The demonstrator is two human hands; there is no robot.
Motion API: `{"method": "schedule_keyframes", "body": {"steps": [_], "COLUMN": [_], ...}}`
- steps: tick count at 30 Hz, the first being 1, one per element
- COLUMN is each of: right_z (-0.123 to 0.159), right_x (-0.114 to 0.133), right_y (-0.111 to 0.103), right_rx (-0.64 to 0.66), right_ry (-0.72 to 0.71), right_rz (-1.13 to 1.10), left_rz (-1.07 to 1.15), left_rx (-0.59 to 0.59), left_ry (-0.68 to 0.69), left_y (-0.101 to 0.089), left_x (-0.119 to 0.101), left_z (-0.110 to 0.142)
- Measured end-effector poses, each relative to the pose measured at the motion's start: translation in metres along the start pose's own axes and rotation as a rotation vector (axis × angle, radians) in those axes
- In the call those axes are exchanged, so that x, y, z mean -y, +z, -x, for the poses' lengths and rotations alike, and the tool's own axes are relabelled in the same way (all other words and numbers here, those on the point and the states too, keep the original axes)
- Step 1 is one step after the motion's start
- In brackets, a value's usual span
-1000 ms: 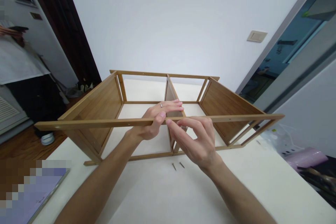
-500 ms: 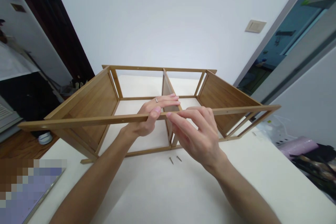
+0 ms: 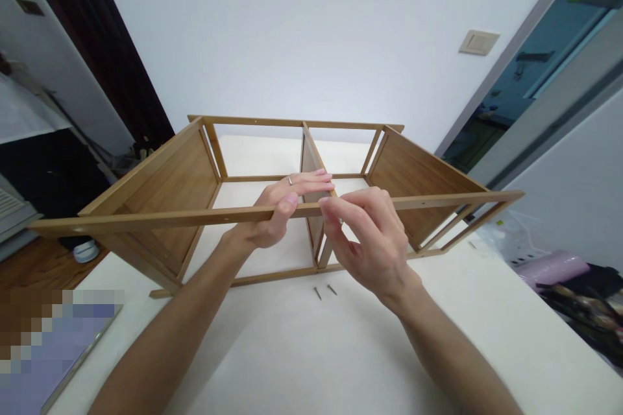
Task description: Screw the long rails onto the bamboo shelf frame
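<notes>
A wooden shelf frame [image 3: 141, 223] lies on its side on the white table, with panels at both ends and a middle panel [image 3: 311, 157]. My left hand [image 3: 277, 204] grips the front top rail near its middle, the thumb on the near side and the ringed fingers stretched over the middle panel's edge. Just right of it, my right hand [image 3: 367, 240] is closed in a pinch against the rail where the middle panel meets it. A small metal glint, apparently a screw, shows between its fingers, mostly hidden. Two screws [image 3: 317, 293] lie on the table below.
The white table [image 3: 272, 350] reaches up to a white wall with a light switch [image 3: 479, 43]. A flat purple item [image 3: 73, 350], partly pixelated, sits at the left edge. Plastic wrap and a pink roll [image 3: 555, 269] are at the right. A person [image 3: 43, 162] stands at far left.
My right fingers have curled and shifted slightly along the rail, pinching tighter by the joint. My left hand keeps its hold. The view has moved a little; the screws on the table stay put.
</notes>
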State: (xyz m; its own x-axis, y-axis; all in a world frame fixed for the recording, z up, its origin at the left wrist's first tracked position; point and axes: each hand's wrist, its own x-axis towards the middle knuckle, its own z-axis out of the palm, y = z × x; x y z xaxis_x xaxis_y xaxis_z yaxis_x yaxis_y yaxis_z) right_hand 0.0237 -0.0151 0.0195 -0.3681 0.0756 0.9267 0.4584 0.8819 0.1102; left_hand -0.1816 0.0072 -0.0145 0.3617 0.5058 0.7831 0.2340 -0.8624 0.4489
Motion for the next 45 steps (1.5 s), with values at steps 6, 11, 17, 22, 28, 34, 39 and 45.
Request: {"method": "schedule_keyframes", "body": {"steps": [6, 11, 17, 22, 28, 34, 39, 45], "right_z": [0.001, -0.002, -0.001, 0.001, -0.005, -0.013, -0.012, -0.01], "right_x": [-0.001, -0.001, -0.002, -0.01, -0.016, -0.027, -0.034, -0.036], "right_y": [-0.008, -0.012, -0.008, -0.003, -0.013, -0.043, -0.053, -0.054], "right_rx": [0.122, 0.133, 0.077, -0.071, -0.046, 0.275, 0.337, 0.305], "right_ry": [-0.026, -0.028, -0.059, 0.021, 0.067, 0.1, 0.099, 0.067], "right_rz": [0.011, 0.037, 0.016, -0.001, 0.01, -0.146, -0.133, -0.06], "left_rz": [0.011, -0.004, -0.023, -0.01, 0.006, 0.03, 0.034, 0.023], "left_rx": [-0.016, -0.016, -0.006, -0.026, -0.005, -0.003, -0.015, -0.027], "left_ry": [-0.038, -0.035, -0.023, -0.002, -0.011, 0.004, 0.01, 0.002], "left_y": [0.0, 0.0, -0.001, 0.0, -0.001, -0.002, -0.001, 0.0], "left_x": [-0.001, -0.002, -0.003, -0.002, -0.001, 0.004, 0.004, 0.002], "left_z": [0.001, 0.001, 0.0, 0.0, 0.001, 0.001, 0.002, 0.002]}}
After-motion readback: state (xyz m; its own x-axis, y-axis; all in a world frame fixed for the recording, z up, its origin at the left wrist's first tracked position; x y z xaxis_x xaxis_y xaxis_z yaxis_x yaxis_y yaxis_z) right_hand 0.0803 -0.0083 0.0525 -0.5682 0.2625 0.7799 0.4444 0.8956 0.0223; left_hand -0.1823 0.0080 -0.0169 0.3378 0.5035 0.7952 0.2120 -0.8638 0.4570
